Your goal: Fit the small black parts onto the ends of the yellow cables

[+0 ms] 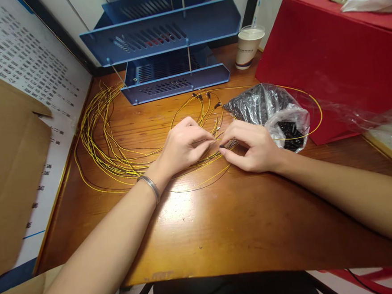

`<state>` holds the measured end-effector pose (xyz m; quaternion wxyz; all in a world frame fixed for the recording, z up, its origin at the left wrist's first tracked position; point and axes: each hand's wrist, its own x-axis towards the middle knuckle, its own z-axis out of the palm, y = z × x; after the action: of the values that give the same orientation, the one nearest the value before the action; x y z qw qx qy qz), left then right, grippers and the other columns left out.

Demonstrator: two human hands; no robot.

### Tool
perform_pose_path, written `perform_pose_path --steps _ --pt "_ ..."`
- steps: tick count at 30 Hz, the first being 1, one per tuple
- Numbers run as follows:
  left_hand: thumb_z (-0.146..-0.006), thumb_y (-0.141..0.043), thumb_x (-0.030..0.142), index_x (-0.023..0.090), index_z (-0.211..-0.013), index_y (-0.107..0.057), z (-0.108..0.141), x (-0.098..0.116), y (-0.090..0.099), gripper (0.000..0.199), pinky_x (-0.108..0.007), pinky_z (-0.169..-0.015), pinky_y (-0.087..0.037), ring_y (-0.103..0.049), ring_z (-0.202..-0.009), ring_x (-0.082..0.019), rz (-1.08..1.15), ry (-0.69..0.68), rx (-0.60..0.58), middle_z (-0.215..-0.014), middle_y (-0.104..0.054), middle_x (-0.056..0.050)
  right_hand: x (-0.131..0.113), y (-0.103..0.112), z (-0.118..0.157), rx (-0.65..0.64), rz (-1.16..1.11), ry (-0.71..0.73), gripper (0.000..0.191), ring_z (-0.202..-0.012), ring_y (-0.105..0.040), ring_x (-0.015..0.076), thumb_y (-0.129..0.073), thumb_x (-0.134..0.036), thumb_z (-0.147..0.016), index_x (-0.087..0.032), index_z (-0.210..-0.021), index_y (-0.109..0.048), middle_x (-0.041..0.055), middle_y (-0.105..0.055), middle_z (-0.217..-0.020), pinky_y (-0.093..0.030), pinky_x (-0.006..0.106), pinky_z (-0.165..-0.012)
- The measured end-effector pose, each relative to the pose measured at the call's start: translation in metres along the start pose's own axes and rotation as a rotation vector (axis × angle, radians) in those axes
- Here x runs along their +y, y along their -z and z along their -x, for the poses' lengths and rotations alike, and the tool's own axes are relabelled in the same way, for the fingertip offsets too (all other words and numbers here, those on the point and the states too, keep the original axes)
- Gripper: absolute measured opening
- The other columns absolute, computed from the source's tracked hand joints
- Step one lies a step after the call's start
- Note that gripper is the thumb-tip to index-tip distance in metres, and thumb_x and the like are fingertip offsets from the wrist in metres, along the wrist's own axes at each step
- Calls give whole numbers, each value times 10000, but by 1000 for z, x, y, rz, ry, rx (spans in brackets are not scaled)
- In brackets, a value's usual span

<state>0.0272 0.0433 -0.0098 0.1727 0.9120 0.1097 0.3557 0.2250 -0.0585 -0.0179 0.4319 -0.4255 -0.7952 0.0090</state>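
Note:
My left hand [188, 141] pinches the end of a thin yellow wire between thumb and forefinger, with a silver bangle on the wrist. Facing it, my right hand [249, 145] grips a small black connector housing [222, 147] in its fingertips, close to the wire's end. Whether the two parts touch I cannot tell. A loose coil of yellow and black wires [93, 136] lies to the left and runs beneath my hands. Beyond them, several wire ends carry black connectors [208, 95]. Behind my right hand rests a clear plastic bag [263, 98] full of small black pieces.
A blue two-tier file tray [161, 37] stands at the back. Next to it is a paper cup [248, 47] with a lid. A large red box [331, 61] takes up the right side. Cardboard [13, 173] leans at the left, before a printed panel [25, 56].

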Motion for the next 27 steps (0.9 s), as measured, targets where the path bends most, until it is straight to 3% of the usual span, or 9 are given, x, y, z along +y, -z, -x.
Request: perform_pose_path --steps 14,20,27 --pt "-876 -658 157 164 -825 -752 -1 2 1 107 -303 -729 -491 -564 -733 -156 -10 -6 32 -745 -742 -20 -1 1 -1 1 4 3 106 -747 -641 186 -661 -148 -814 -218 -882 -620 37 -686 -821 -527 333 -679" --pt "-861 -682 219 178 -817 -725 -1 1 1 75 -325 -773 -495 -593 -773 -174 -67 86 52 -783 -740 -25 -2 1 -2 -3 -3 -14 104 -752 -648 190 -659 -149 -812 -224 -875 -625 33 -690 -823 -535 341 -697" --pt "-875 -680 253 170 -900 -727 0 1 1 99 -354 -828 -480 -608 -821 -188 -38 53 -14 -872 -764 -37 -2 1 -1 -6 0 -5 119 -761 -648 190 -660 -140 -807 -220 -885 -620 41 -695 -834 -533 338 -690"
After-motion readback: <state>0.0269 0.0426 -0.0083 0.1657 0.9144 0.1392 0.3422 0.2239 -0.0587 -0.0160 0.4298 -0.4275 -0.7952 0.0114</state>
